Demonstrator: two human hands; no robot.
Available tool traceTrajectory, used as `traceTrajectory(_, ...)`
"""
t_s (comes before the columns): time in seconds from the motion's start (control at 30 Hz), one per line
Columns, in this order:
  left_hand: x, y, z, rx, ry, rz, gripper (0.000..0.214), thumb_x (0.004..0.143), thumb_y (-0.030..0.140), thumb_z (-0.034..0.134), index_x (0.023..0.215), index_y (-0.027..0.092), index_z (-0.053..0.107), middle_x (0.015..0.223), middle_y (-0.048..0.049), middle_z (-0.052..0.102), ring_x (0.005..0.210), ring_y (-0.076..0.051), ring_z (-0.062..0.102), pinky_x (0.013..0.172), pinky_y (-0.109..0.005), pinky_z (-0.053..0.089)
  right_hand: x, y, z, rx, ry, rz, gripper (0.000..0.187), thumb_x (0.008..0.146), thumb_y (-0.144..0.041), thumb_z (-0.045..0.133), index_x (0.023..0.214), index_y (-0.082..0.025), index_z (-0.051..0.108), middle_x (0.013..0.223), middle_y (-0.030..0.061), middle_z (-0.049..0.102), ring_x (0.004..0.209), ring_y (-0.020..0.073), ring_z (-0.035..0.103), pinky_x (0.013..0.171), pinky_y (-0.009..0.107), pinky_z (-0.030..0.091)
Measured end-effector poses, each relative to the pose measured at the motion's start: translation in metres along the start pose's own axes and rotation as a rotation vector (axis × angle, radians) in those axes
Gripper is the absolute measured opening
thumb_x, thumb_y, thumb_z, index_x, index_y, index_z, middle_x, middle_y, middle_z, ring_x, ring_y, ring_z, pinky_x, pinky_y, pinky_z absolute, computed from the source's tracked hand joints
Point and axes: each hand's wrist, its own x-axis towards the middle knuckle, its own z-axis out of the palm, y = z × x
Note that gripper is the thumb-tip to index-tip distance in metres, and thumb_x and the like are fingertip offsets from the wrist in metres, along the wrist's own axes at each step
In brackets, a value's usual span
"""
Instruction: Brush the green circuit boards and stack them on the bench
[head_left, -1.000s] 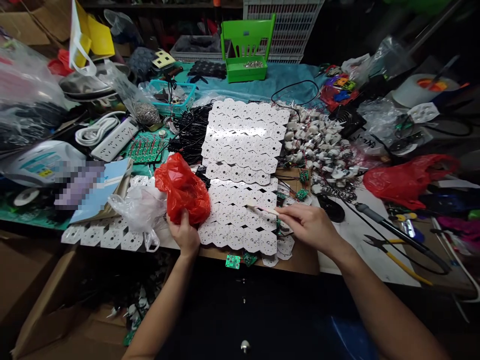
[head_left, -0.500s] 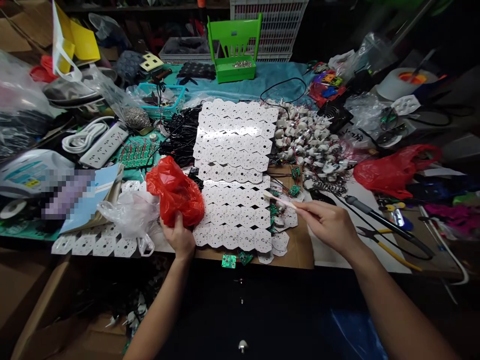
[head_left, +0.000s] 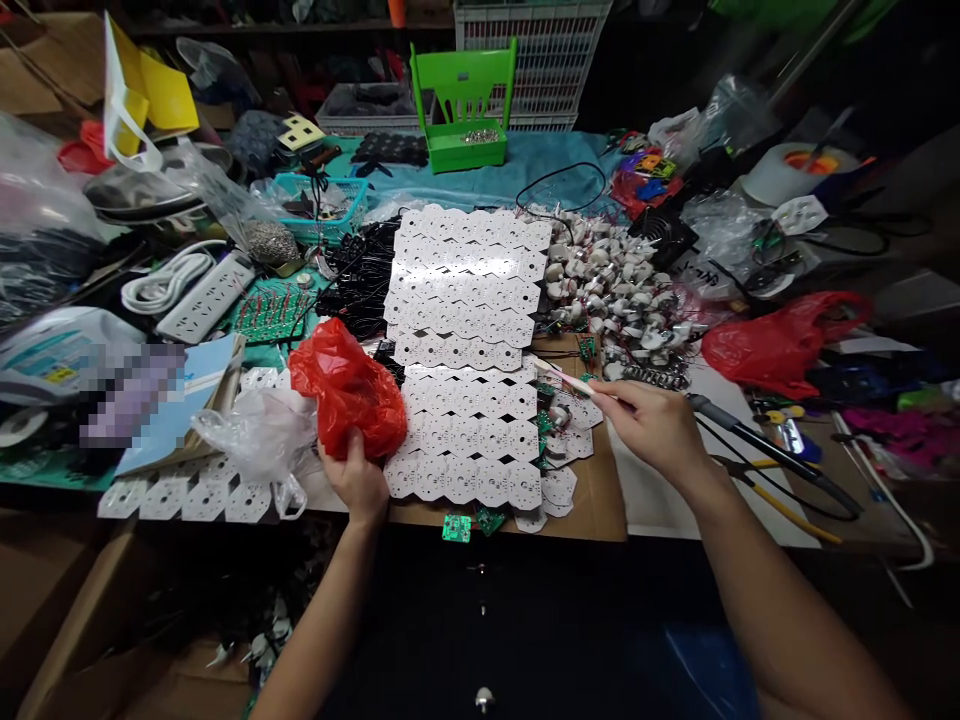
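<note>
My left hand (head_left: 358,482) is closed on a crumpled red plastic bag (head_left: 349,390), its thumb pressed against the front. Right beside the bag lie stacked white circuit board panels (head_left: 465,430) with scalloped edges and rows of holes. Pinched in my right hand (head_left: 651,425) is a thin pale brush (head_left: 576,381) with a small head. Its tip is over or against the panels' right edge; contact cannot be made out. Below and right of the panels are small green circuit boards (head_left: 456,528) and loose white board pieces (head_left: 559,488) on cardboard.
Behind my right hand is a heap of white wired parts (head_left: 607,270). A soldering iron (head_left: 772,455) and yellow-handled pliers (head_left: 787,508) lie to the right. Leftward are a clear plastic bag (head_left: 259,435), a blue booklet (head_left: 184,400) and a power strip (head_left: 206,297). A green chair-shaped holder (head_left: 466,150) stands behind.
My right hand and the brush have shifted slightly upward along the panels' right edge. My left hand keeps its hold on the red bag, almost still. The whole view has shifted slightly.
</note>
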Motion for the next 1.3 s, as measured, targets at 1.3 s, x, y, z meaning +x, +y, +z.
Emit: traceTrajectory(1.3, 0.000, -0.001, -0.003, 0.161, 0.008, 0.047, 0.036, 0.079, 0.045, 0.074, 0.098, 0.017, 0.062, 0.093, -0.0018, 0.062, 0.092, -0.017, 0.059, 0.094, -0.034, 0.048, 0.008, -0.040, 0.038, -0.433, 0.002, -0.186, 0.032, 0.099, -0.028, 0.045, 0.109, -0.022, 0.075, 0.074, 0.0039, 0.069, 0.062, 0.0149, 0.058, 0.052, 0.030, 0.024)
